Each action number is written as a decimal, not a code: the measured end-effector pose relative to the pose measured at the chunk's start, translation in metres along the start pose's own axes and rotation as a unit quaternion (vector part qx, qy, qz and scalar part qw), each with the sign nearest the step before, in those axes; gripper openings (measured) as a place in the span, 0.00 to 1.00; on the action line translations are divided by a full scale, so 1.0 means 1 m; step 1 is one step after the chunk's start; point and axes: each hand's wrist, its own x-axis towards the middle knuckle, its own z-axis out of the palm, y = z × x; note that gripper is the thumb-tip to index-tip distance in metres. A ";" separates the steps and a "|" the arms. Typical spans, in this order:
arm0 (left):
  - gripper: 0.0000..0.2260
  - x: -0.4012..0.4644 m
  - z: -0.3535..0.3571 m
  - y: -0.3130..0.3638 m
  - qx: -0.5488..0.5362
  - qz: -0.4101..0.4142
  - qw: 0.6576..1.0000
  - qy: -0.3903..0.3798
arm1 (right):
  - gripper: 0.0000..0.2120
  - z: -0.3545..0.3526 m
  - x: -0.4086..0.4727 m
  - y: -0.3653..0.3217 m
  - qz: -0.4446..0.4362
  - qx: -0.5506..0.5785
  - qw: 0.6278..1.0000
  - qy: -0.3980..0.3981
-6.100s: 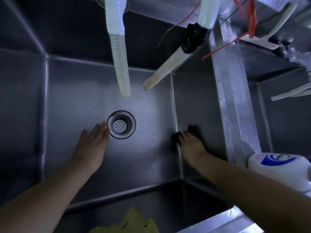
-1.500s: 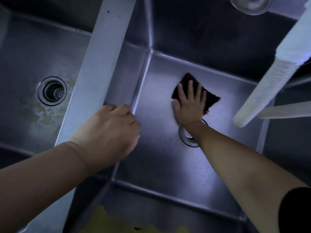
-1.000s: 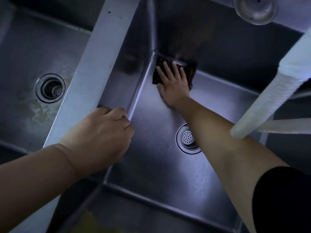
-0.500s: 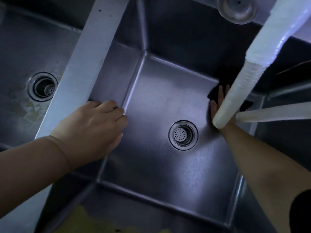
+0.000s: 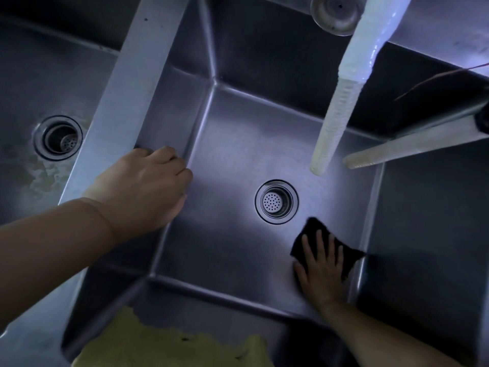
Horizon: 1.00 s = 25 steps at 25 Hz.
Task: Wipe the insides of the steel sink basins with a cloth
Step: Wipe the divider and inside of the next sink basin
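The round perforated drain strainer [image 5: 276,202] sits in the floor of the middle square steel sink basin [image 5: 232,160], and everything here is placed from it. Just toward the near right of that drain, the small dark cloth [image 5: 315,229] lies flat on the basin floor, close to the right wall. The right hand [image 5: 321,266] presses down on the cloth with fingers straight and spread, palm flat (nothing is curled round the fabric).

Left of the drain, the left hand [image 5: 143,186] rests on the edge of the flat steel divider strip [image 5: 127,88] between the basins, its fingers bent over the lip and down the basin's left wall; it grips that edge and holds nothing else.

Farther left, beyond the divider, a second steel basin [image 5: 39,62] shows its own round drain [image 5: 58,137] with pale stains on the floor nearby.

Above the middle drain hangs a white ribbed hose [image 5: 336,115], its open end just up and right of the strainer. A second pale tube [image 5: 412,144] reaches in from the right. Near the lower edge, below the drain, lies a yellow-green piece of material [image 5: 169,345].
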 end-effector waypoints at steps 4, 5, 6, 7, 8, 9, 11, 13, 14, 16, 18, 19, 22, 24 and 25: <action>0.07 0.000 0.000 0.000 0.010 0.004 1.000 -0.007 | 0.30 0.006 -0.011 -0.029 -0.169 0.010 0.985 -0.011; 0.07 0.000 0.000 0.000 0.013 0.006 1.000 -0.008 | 0.29 0.005 -0.006 -0.037 -0.215 0.012 0.976 -0.015; 0.07 0.000 -0.001 0.000 0.014 0.007 1.000 -0.008 | 0.28 0.004 0.001 -0.046 -0.257 0.011 0.966 -0.017; 0.07 0.000 -0.001 0.000 0.014 0.007 1.000 -0.008 | 0.28 0.002 0.009 -0.056 -0.289 0.008 0.957 -0.022; 0.08 0.000 -0.001 0.001 0.014 0.008 1.000 -0.008 | 0.27 0.000 0.019 -0.064 -0.313 0.008 0.949 -0.027; 0.08 0.000 -0.002 0.001 0.015 0.008 1.000 -0.010 | 0.27 -0.001 0.031 -0.073 -0.331 0.009 0.943 -0.033; 0.07 0.001 -0.002 0.001 0.018 0.010 1.000 -0.017 | 0.27 -0.003 0.059 -0.088 -0.356 0.010 0.934 -0.039; 0.07 0.002 -0.002 0.001 0.018 0.015 0.999 -0.023 | 0.26 -0.006 0.089 -0.100 -0.368 0.007 0.929 -0.041; 0.07 0.002 -0.002 0.001 0.018 0.016 0.999 -0.025 | 0.26 -0.009 0.103 -0.105 -0.365 0.008 0.930 -0.037; 0.07 0.002 -0.001 0.001 0.019 0.016 0.999 -0.024 | 0.25 -0.015 0.128 -0.112 -0.345 0.019 0.938 -0.025; 0.08 0.002 -0.001 0.001 0.019 0.018 0.999 -0.023 | 0.25 -0.019 0.145 -0.115 -0.326 0.038 0.944 -0.018; 0.08 0.002 0.000 0.000 0.018 0.019 0.999 -0.022 | 0.25 -0.020 0.149 -0.117 -0.317 0.047 0.947 -0.012; 0.08 0.003 0.000 0.001 0.018 0.021 0.999 -0.024 | 0.24 -0.020 0.143 -0.123 -0.280 0.060 0.958 0.004; 0.08 0.003 -0.002 0.001 0.022 0.022 0.999 -0.031 | 0.24 -0.020 0.126 -0.130 -0.250 0.074 0.965 0.005; 0.07 0.003 -0.003 0.001 0.023 0.022 0.999 -0.031 | 0.25 -0.020 0.116 -0.131 -0.248 0.078 0.966 0.003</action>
